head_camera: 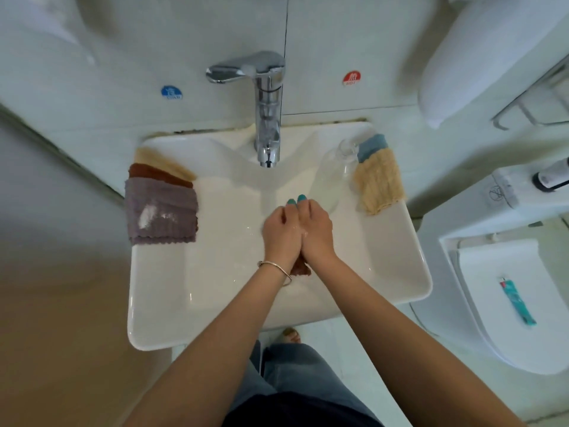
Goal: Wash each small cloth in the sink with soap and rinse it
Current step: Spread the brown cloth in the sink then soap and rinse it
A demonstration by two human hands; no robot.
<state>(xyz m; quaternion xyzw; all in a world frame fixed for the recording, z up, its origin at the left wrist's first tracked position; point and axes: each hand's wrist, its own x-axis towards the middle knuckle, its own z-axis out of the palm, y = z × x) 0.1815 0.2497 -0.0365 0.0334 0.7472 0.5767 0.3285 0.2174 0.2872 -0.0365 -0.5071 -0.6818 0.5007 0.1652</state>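
Over the middle of the white sink [160, 303], my left hand [281, 234] and my right hand [315, 229] are pressed together around a small brown cloth [300, 268]. Only a corner of it shows below my wrists. Both hands have fingers curled round it, just in front of the chrome tap [268, 131]. A stack of cloths lies on the sink's left rim: a purple one [161, 211] on top with white powder on it, a brown one [157, 174] and a beige one [163, 161] beneath. On the right rim lie a beige cloth [378, 183] and a blue cloth [371, 146].
A clear bottle [334, 171] stands in the sink at the right, beside the beige cloth. A toilet [508, 303] with a teal tube [517, 303] on its lid is at the right. A tiled wall rises behind the tap.
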